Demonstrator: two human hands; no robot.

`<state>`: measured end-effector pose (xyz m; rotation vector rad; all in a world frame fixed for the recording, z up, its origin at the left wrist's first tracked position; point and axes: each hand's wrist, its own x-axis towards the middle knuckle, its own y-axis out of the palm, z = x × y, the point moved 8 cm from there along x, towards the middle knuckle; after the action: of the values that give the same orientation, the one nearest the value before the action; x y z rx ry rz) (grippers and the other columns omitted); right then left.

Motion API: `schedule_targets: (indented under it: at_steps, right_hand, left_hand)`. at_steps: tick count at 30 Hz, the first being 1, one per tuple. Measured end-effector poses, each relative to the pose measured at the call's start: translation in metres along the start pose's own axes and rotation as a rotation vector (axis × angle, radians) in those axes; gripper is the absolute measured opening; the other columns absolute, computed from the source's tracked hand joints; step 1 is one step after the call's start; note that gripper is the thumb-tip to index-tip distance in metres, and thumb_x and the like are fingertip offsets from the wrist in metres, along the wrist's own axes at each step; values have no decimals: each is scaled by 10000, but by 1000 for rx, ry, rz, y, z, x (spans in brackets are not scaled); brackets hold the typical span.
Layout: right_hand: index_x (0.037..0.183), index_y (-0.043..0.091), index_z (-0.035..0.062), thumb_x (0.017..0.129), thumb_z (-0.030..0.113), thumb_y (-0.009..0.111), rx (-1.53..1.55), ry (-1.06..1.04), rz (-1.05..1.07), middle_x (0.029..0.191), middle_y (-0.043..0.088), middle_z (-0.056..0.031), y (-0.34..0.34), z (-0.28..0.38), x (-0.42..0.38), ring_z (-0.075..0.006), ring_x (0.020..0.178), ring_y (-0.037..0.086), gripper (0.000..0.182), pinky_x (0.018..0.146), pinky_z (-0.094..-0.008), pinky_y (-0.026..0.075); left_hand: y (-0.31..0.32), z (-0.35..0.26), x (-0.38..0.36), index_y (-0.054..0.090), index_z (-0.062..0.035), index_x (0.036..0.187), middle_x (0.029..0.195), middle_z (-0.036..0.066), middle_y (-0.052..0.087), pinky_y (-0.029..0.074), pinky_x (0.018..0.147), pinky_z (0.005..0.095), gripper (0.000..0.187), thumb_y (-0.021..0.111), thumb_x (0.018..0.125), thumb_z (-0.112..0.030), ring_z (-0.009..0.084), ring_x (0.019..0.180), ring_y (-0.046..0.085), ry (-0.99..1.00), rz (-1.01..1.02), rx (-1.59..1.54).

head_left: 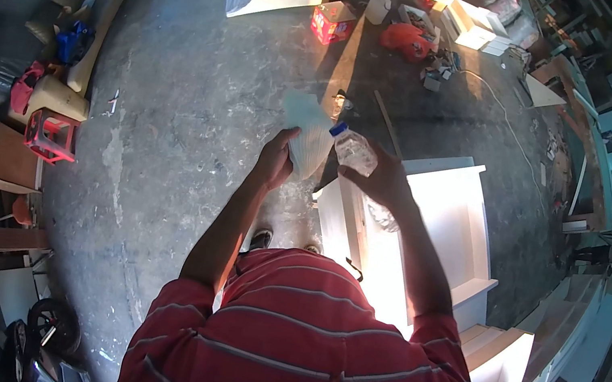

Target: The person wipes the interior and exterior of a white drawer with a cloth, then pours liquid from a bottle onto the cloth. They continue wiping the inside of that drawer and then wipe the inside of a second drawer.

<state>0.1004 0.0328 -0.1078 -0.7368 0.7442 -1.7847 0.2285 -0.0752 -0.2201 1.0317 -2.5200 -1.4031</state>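
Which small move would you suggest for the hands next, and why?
Probably bringing the blue cap to the left hand to loosen it: it appears seated on the clear bottle in the right hand, near the pale sheet the left holds.

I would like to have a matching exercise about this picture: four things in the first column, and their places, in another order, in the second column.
Things:
1. blue-capped bottle
2. black wheel
3. pale ribbed sheet
4. carton

Places:
A. in the left hand
B. on the floor ahead, near the red plastic bag
C. in the right hand
D. at the lower left of the view

Right pairs: 1-C; 2-D; 3-A; 4-B
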Motion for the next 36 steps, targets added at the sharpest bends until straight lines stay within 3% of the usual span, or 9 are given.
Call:
schedule_targets:
  at_steps: [5, 9, 11, 20, 24, 26, 30, 32, 36]
  right_hand:
    - [1181, 544, 99, 660, 417, 734, -241, -14, 235, 934, 653, -181, -5, 16, 23, -316, 902, 633, 639, 820, -407, 481]
    - [1145, 563, 99, 636, 390, 734, -365, -114, 219, 851, 661, -160, -7, 28, 31, -307, 847, 642, 610, 809, -412, 481]
    - [1040, 600, 60, 629, 397, 711, -392, -85, 266, 858, 656, -160, -8, 30, 34, -293, 854, 642, 543, 789, -406, 490]
    - [983, 597, 51, 623, 397, 720, -637, -110, 292, 841, 654, -148, 14, 31, 60, -284, 844, 643, 515, 768, -389, 498]
    - [1096, 601, 77, 624, 392, 723, -533, -107, 171, 847, 670, -138, 11, 22, 83, -288, 851, 647, 580, 872, -400, 467]
    - [1152, 573, 79, 631, 447, 725, -223, -26, 105, 872, 671, -136, 9, 14, 90, -282, 914, 635, 656, 987, -411, 380]
    - [1200, 539, 75, 647, 475, 725, -194, -39, -59, 919, 668, -142, 7, 7, 82, -285, 972, 619, 707, 1008, -413, 361]
    - [1217, 526, 93, 649, 495, 722, 5, -35, -57, 893, 661, -182, 7, 2, 77, -327, 839, 651, 723, 780, -427, 499]
    - [1223, 517, 75, 659, 477, 724, -18, -49, -39, 902, 656, -206, -3, 7, 55, -339, 823, 652, 722, 766, -436, 503]
  left_hand:
    - [7, 8, -2, 414, -3, 1267, 1247, 135, 503, 358, 996, 405, 474, 462, 906, -307, 252, 1161, 484, 42, -29, 83]
    - [21, 11, -5, 394, -1, 1271, 1239, 119, 495, 357, 986, 394, 474, 469, 898, -284, 231, 1139, 489, 23, 34, 180]
    - [19, 10, 1, 390, -1, 1270, 1235, 116, 492, 361, 981, 393, 472, 472, 895, -274, 226, 1136, 488, 47, 67, 171]
    - [-2, 0, 20, 437, 2, 1210, 1194, 132, 527, 381, 975, 415, 411, 451, 886, -251, 252, 1098, 525, 29, -42, 181]
    - [9, -26, 50, 445, 4, 1215, 1227, 136, 520, 362, 1006, 437, 418, 420, 890, -258, 270, 1139, 506, 70, 3, 28]
    - [24, -44, 55, 440, 3, 1226, 1241, 140, 512, 352, 1012, 453, 427, 406, 891, -259, 286, 1149, 496, 127, 69, -137]
    - [24, -57, 66, 394, -6, 1285, 1278, 157, 481, 329, 1027, 483, 470, 396, 889, -259, 320, 1177, 467, 161, 84, -208]
    - [25, -62, 61, 387, -8, 1293, 1281, 157, 479, 324, 1030, 485, 477, 397, 889, -260, 323, 1180, 464, 164, 94, -230]
    - [30, -66, 42, 378, -13, 1305, 1288, 153, 477, 313, 1040, 482, 486, 400, 890, -265, 323, 1187, 459, 140, 87, -256]
